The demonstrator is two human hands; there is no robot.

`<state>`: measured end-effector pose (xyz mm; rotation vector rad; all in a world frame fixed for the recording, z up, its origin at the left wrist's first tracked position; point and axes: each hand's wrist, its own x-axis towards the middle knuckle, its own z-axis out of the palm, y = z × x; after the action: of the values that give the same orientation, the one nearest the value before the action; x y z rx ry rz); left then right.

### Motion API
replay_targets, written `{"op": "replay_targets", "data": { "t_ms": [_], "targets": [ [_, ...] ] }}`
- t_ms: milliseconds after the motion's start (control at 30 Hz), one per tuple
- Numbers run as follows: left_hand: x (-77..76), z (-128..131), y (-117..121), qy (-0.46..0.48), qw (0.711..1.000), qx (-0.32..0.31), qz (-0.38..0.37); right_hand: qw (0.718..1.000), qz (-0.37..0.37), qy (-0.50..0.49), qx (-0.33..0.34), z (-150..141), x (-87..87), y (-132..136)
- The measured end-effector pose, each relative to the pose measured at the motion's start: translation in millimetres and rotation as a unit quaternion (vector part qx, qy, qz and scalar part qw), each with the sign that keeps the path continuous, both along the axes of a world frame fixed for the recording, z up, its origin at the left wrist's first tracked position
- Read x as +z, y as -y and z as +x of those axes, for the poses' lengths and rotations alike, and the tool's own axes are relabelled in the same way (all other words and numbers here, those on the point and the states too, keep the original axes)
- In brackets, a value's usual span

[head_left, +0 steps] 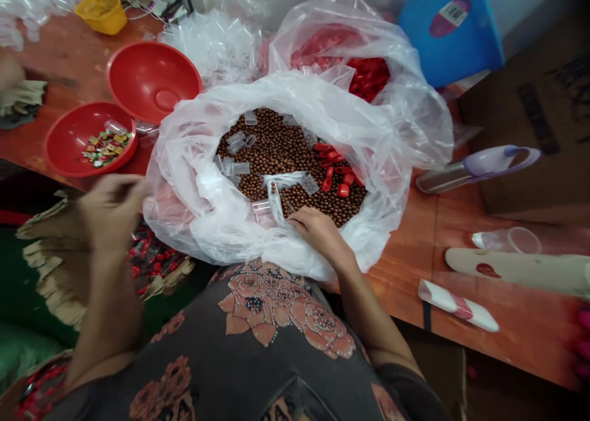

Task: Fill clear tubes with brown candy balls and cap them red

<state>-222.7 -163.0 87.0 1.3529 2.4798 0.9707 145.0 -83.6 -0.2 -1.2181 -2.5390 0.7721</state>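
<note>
Brown balls (271, 141) are heaped in a white plastic bag (193, 181), just ahead of the right hand (318, 227), with clear cups (237, 141) and red scoops (329, 179) scattered over them. The right hand is laid over the bag's near rim, thumb and fingers brought close together at the edge of the balls; whether anything small is pinched there cannot be told. A pale strip (275, 204) is seen just beside those fingertips, its nature unclear. The left hand (113, 206) is blurred, with fingers curled loosely beside the bag; whether anything is gripped cannot be made out. Just beyond it, a red bowl (58, 141) of small colourful pieces (106, 149) is set on the desk (415, 236). Red-and-black items (154, 261) are partly hidden behind the left forearm. Far beyond the right hand, a blue box (465, 52) is marked with a barcode label (437, 25), its print too small to be read. Dark writing on a cardboard box (511, 181), cut off right of the right hand, cannot be deciphered.
</note>
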Motion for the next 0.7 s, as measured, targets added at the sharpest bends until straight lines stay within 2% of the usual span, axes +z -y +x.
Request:
{"op": "replay_targets", "data": {
  "t_ms": [33,67,100,133,167,233,300,400,467,567,700],
  "targets": [
    [-4.9,27,-18,0.013,0.993,-0.120,0.010,1.000,-0.004,0.004,0.012,-4,0.6,3],
    [-12.8,52,-35,0.027,0.969,-0.246,-0.027,1.000,-0.007,0.008,0.027,-8,0.6,6],
    [-23.1,75,-50,0.028,0.938,-0.339,-0.067,0.999,-0.010,0.012,0.040,-11,0.3,9],
    [-35.2,96,-63,0.011,0.910,-0.400,-0.108,0.999,-0.011,0.015,0.051,-13,-0.3,13],
    [-48.1,112,-73,-0.021,0.890,-0.429,-0.152,0.998,-0.010,0.016,0.060,-14,-1.1,15],
    [-72.7,133,-88,-0.093,0.864,-0.438,-0.230,0.997,-0.005,0.014,0.070,-14,-2.8,20],
    [-90.8,138,-95,-0.135,0.845,-0.439,-0.272,0.997,-0.001,0.012,0.072,-12,-4.9,24],
    [-100.9,130,-100,-0.122,0.837,-0.454,-0.279,0.996,-0.009,0.005,0.088,-10,-10.2,29],
    [-97.4,123,-101,-0.092,0.845,-0.454,-0.269,0.995,-0.016,-0.003,0.100,-10,-14.6,32],
    [-81.8,118,-104,-0.042,0.870,-0.429,-0.238,0.995,-0.022,-0.011,0.097,-11,-19.2,32],
    [-61.3,132,-113,0.050,0.914,-0.376,-0.142,0.996,-0.026,-0.018,0.087,-12,-18.3,31]
  ]
}}
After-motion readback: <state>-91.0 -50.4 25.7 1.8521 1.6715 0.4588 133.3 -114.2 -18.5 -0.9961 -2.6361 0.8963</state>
